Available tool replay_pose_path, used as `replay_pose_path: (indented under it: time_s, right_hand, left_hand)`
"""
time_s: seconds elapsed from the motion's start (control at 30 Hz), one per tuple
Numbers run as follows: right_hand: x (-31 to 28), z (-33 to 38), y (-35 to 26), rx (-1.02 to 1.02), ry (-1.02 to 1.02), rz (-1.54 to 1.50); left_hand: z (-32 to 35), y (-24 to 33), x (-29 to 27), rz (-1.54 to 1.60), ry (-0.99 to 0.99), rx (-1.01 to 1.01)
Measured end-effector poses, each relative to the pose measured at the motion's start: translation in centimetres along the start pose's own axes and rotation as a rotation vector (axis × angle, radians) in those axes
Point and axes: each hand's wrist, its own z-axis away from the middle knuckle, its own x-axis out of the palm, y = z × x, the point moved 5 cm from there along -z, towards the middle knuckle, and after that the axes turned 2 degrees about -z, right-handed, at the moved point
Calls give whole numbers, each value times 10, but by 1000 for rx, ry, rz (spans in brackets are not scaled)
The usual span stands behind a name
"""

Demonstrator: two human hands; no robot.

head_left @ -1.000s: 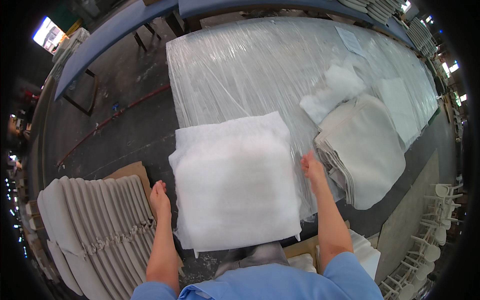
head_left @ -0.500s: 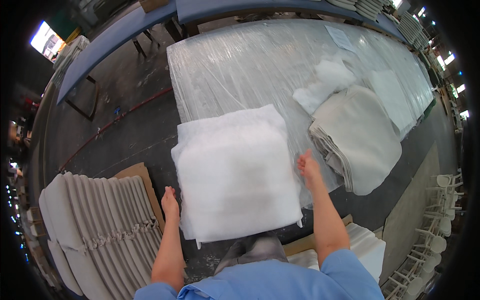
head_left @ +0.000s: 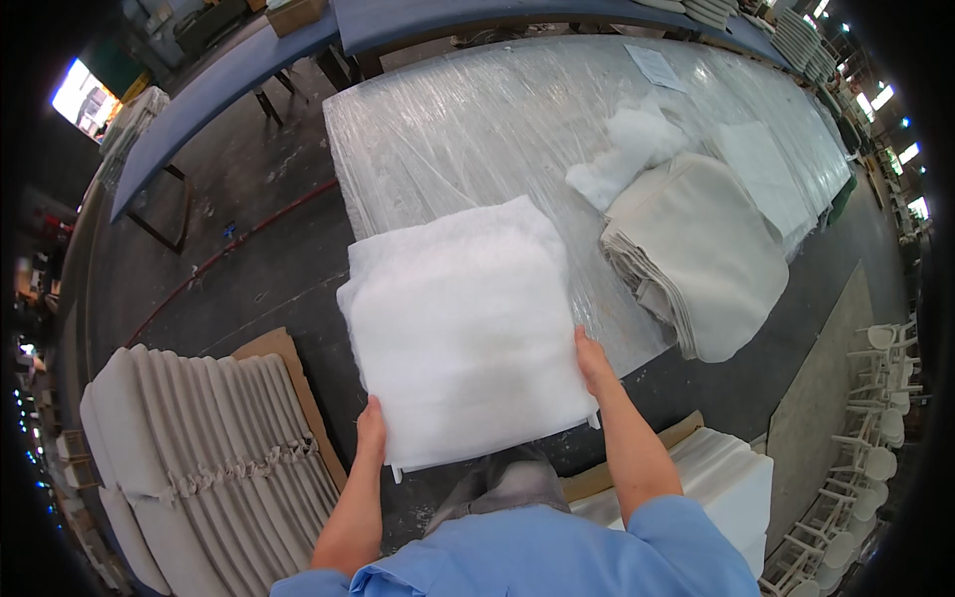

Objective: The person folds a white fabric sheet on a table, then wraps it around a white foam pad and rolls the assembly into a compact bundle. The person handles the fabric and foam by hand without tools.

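A thick white sheet of fluffy padding [head_left: 468, 328] lies in front of me over a squarish support, most of which it hides. Two small white stubs poke out at its near corners. At its left edge, near the front corner, my left hand [head_left: 371, 428] is closed against the side, fingertips partly hidden. My right hand [head_left: 594, 363] grips the opposite edge, with its fingers along the side and partly out of sight. To the right lies a stack of beige fabric pieces [head_left: 701, 244] on a plastic-wrapped surface [head_left: 448, 129].
Loose white stuffing [head_left: 627, 149] sits beyond the fabric stack. A row of beige cushions [head_left: 199, 428] stands at lower left by cardboard. White foam blocks [head_left: 721, 473] are at my right side. Blue-topped tables [head_left: 229, 99] run along the back; white chairs [head_left: 880, 463] line the far right.
Both hands were apart from the padding and have moved in to its sides. The left hand came right and nearer to me; the right hand came left and nearer.
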Motion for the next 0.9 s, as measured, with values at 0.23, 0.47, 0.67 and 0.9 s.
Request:
replay_pose_path:
  time_s: [0.23,0.47,0.67,0.9]
  right_hand:
    - [-27,33,-26,-130,120,-109]
    - [-10,25,12,47,71,129]
    - [-3,41,-4,-60,60,5]
    - [2,35,13,33,-97,-5]
  left_hand:
    - [12,-17,-37,233,-96,-223]
    - [8,-50,1,749,-275,-209]
    - [17,-57,-20,741,-59,-222]
    - [14,-66,-17,639,-51,-207]
